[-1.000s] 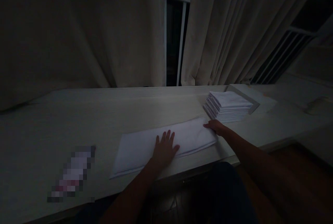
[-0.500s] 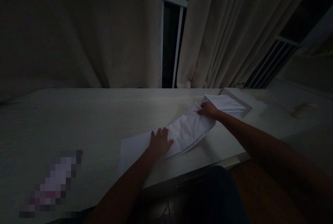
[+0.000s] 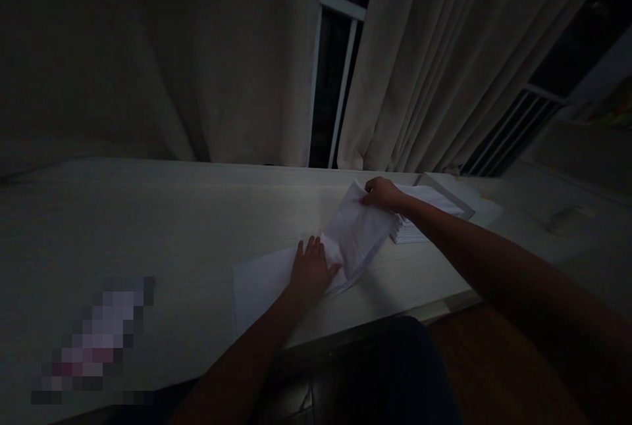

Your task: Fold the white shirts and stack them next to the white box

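Dim light falls over a long pale table point(image 3: 148, 227) set before heavy drawn curtains point(image 3: 237, 56), with a narrow gap of dark window frame point(image 3: 340, 76) between them. Toward the left near edge lies a small blurred object point(image 3: 93, 339), too unclear to name. Further right a white cloth point(image 3: 306, 260) lies across the table, its left part flat and its right part raised off the surface. On the flat part rests the left hand point(image 3: 311, 270), open with fingers spread, palm pressing the cloth down just where it bends upward. At the lifted end the right hand point(image 3: 380, 193) is closed around the cloth's upper edge, fingers pinched on the fabric, holding it above the table. Just beyond that hand sits a stack of folded white cloths point(image 3: 424, 214), partly hidden by the right forearm
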{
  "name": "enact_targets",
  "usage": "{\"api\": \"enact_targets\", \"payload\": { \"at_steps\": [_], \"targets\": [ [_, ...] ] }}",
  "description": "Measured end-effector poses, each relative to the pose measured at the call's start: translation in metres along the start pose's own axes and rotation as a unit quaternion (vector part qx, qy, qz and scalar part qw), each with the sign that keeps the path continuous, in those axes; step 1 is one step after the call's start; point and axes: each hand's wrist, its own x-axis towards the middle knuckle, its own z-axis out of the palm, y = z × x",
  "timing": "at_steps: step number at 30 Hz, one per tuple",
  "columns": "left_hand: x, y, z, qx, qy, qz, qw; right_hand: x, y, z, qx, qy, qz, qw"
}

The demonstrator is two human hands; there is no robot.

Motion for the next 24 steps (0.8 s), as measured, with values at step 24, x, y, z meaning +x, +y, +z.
{"api": "enact_targets", "payload": {
  "at_steps": [24],
  "targets": [
    [-0.064, -0.008, -0.028, -0.408, 0.023, -0.104, 0.907, -0.055, -0.198, 0.049, -0.063, -0.067, -0.166, 0.982]
  ]
}}
